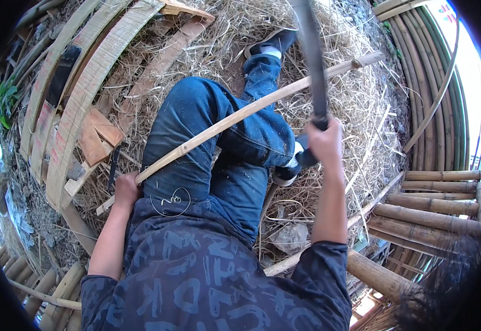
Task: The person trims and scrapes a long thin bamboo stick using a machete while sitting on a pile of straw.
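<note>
A long split bamboo strip (218,128) lies slantwise across my thighs, from low on the left to the upper right. Near its lower end my left hand (128,188) is closed round it. My right hand (325,142) grips the handle of a machete (312,49), whose long dark blade points away from me and is blurred at the far end. The blade crosses over the strip in the picture; whether the two touch I cannot tell. Part of the strip is hidden behind the blade.
Pale shavings (356,105) cover the ground round my legs. Wooden planks (94,77) lean at the left, with a black object (64,74) among them. A stone (290,238) lies by my right side. Bamboo poles (431,94) line the right.
</note>
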